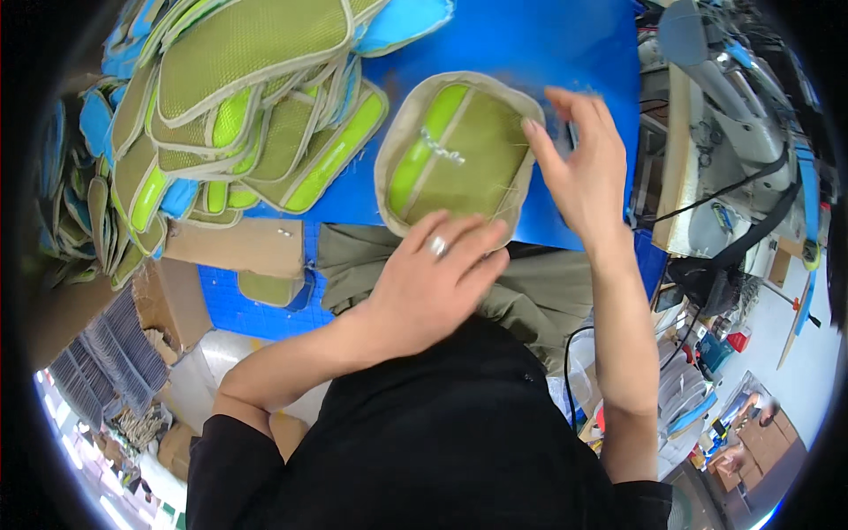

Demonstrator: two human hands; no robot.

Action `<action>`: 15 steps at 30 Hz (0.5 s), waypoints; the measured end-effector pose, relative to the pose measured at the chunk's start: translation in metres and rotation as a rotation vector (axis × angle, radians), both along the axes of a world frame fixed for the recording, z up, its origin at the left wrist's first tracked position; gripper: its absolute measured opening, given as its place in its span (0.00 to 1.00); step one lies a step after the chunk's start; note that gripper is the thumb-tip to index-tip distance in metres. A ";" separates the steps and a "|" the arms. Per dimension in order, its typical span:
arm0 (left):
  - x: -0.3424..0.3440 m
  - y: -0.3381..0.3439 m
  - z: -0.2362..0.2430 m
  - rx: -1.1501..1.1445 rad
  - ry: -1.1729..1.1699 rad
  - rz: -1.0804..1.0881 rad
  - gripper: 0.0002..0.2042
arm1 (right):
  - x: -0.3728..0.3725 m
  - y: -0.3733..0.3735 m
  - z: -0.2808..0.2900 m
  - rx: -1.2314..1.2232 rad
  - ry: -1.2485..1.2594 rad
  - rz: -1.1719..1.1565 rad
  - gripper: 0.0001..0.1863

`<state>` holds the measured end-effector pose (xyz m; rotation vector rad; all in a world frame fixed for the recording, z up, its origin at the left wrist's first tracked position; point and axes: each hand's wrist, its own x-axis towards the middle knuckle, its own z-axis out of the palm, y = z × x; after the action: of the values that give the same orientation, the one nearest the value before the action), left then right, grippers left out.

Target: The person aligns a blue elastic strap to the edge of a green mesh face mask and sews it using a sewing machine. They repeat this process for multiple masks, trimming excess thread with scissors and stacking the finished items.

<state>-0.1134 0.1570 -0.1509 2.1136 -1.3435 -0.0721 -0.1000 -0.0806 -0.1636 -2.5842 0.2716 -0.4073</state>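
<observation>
A rounded olive-green fabric piece (490, 146) lies before me on the blue tabletop, with a bright green strip and a raised beige border. A small silvery squiggle (442, 148) rests on it; I cannot tell whether it is thread or metal. My left hand (433, 283), wearing a ring, lies over the piece's near edge with its fingers spread. At the right edge, my right hand (587, 163) is open, thumb tip beside or touching the border. Partly hidden behind that hand is a small dark object.
To the left rises a large pile of similar green and blue fabric pieces (256, 62). Below it are a cardboard box (234, 247) and a blue surface (234, 305). A sewing machine (746, 106) stands at the right. Olive cloth (548, 300) covers my lap.
</observation>
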 end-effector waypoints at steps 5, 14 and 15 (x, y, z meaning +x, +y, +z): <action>-0.027 0.054 0.006 -0.173 0.283 -0.079 0.15 | 0.030 0.006 -0.011 -0.049 -0.015 0.047 0.23; -0.031 0.080 -0.037 0.008 1.181 0.511 0.10 | 0.030 0.007 -0.013 0.040 -0.033 0.055 0.21; -0.031 0.079 -0.041 -0.001 1.205 0.522 0.10 | 0.030 0.006 -0.014 0.046 -0.044 0.062 0.21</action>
<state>-0.1440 0.2356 -0.1916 1.7655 -0.0798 -0.9374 -0.0703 -0.0743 -0.1772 -2.5284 0.1834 -0.4297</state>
